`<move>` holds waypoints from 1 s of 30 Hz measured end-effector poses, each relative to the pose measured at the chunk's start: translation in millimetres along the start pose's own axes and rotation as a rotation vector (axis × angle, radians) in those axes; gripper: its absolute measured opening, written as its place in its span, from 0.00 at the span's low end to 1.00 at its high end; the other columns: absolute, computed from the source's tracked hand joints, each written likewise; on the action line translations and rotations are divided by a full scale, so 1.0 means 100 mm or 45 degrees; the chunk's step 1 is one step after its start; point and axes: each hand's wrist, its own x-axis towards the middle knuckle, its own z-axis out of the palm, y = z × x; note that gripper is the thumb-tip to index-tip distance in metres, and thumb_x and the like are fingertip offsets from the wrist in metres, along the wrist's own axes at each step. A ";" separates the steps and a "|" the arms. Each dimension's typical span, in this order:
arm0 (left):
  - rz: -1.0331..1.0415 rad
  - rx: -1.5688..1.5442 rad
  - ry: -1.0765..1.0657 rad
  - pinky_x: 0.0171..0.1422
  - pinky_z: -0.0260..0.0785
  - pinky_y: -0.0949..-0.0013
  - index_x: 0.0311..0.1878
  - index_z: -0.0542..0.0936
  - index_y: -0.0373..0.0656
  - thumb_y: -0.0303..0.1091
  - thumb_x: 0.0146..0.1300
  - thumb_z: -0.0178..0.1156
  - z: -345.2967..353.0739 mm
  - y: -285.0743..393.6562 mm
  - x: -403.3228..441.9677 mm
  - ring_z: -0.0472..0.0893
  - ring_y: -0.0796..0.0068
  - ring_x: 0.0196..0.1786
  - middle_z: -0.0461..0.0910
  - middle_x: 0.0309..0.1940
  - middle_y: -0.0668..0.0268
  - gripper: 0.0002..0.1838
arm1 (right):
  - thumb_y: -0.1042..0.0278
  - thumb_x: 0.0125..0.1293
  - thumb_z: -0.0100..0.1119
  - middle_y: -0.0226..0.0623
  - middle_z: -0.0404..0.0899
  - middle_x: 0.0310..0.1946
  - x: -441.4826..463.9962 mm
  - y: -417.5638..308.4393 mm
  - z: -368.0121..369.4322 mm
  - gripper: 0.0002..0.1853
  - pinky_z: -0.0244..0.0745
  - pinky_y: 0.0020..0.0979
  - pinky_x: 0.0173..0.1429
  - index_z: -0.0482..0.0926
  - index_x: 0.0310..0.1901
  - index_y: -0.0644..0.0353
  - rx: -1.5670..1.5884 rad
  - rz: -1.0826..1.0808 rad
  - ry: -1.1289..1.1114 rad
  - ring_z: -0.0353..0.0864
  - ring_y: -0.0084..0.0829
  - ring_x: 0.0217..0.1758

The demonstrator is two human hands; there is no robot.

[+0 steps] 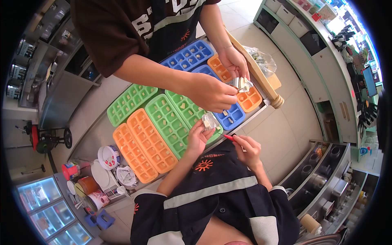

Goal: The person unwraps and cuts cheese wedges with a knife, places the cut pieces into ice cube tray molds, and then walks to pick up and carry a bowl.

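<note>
In my left hand (197,138) is an opened foil wrapper (210,121) with a pale, soft-looking block in it. My right hand (248,149) grips a thin tool by its red handle (229,137); its slim end points at the foil, and its exact kind is unclear. Below and around lie ice cube trays: green ones (168,122), orange ones (150,141) and blue ones (190,55). Small pale pieces sit in many compartments. Across from me, a co-worker's hands (214,93) hold another foil wrapper (243,84) with a pale block.
A wooden rail with a rounded end (277,101) borders the table on the right. Left of the trays stand a white tub (108,157), crumpled foil or plastic (126,176) and an amber-coloured container (86,185). A clear plastic bag (261,60) lies beyond the rail.
</note>
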 end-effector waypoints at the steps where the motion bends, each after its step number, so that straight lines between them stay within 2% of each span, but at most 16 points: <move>1: -0.165 0.110 -0.082 0.55 0.66 0.65 0.55 0.62 0.34 0.25 0.57 0.41 -0.04 0.07 -0.02 0.74 0.68 0.48 0.71 0.47 0.58 0.20 | 0.82 0.43 0.59 0.37 0.76 0.25 0.02 0.02 -0.05 0.11 0.70 0.24 0.24 0.77 0.32 0.62 0.000 0.003 -0.002 0.75 0.29 0.22; 2: -0.168 0.109 -0.079 0.55 0.66 0.65 0.55 0.62 0.34 0.25 0.57 0.41 -0.07 0.13 -0.03 0.74 0.68 0.48 0.71 0.47 0.58 0.20 | 0.80 0.43 0.60 0.37 0.76 0.25 0.04 0.06 -0.10 0.11 0.70 0.25 0.26 0.77 0.33 0.62 0.000 -0.033 -0.031 0.75 0.30 0.23; 4: -0.472 0.343 -0.190 0.53 0.67 0.67 0.55 0.62 0.33 0.27 0.56 0.42 -0.13 0.24 -0.04 0.75 0.69 0.46 0.72 0.46 0.58 0.21 | 0.79 0.41 0.60 0.34 0.76 0.25 0.09 0.09 -0.17 0.12 0.68 0.26 0.27 0.78 0.32 0.60 -0.012 -0.075 -0.077 0.74 0.30 0.24; 5: -0.472 0.341 -0.184 0.53 0.67 0.67 0.55 0.62 0.33 0.27 0.56 0.42 -0.12 0.29 -0.07 0.75 0.69 0.46 0.72 0.46 0.58 0.21 | 0.79 0.41 0.60 0.34 0.76 0.25 0.10 0.10 -0.19 0.12 0.68 0.26 0.27 0.78 0.32 0.60 -0.008 -0.074 -0.081 0.74 0.30 0.24; 7: -0.633 0.480 -0.234 0.53 0.67 0.68 0.55 0.63 0.33 0.27 0.57 0.42 -0.05 0.37 -0.11 0.75 0.69 0.46 0.72 0.45 0.58 0.21 | 0.80 0.41 0.60 0.34 0.76 0.25 0.12 0.12 -0.22 0.11 0.68 0.26 0.26 0.78 0.31 0.61 -0.006 -0.073 -0.161 0.74 0.30 0.23; 13: -0.685 0.499 -0.267 0.53 0.66 0.67 0.55 0.63 0.33 0.28 0.57 0.43 -0.05 0.40 -0.10 0.76 0.69 0.45 0.73 0.45 0.58 0.21 | 0.79 0.40 0.60 0.33 0.75 0.24 0.13 0.12 -0.25 0.11 0.67 0.26 0.25 0.77 0.31 0.59 0.001 -0.114 -0.186 0.72 0.28 0.22; 30: -0.705 0.481 -0.240 0.52 0.67 0.66 0.55 0.63 0.33 0.28 0.58 0.42 -0.03 0.40 -0.08 0.76 0.67 0.45 0.73 0.45 0.56 0.20 | 0.79 0.41 0.60 0.34 0.76 0.25 0.05 0.17 -0.25 0.11 0.69 0.27 0.26 0.77 0.31 0.60 0.034 -0.083 -0.212 0.74 0.30 0.23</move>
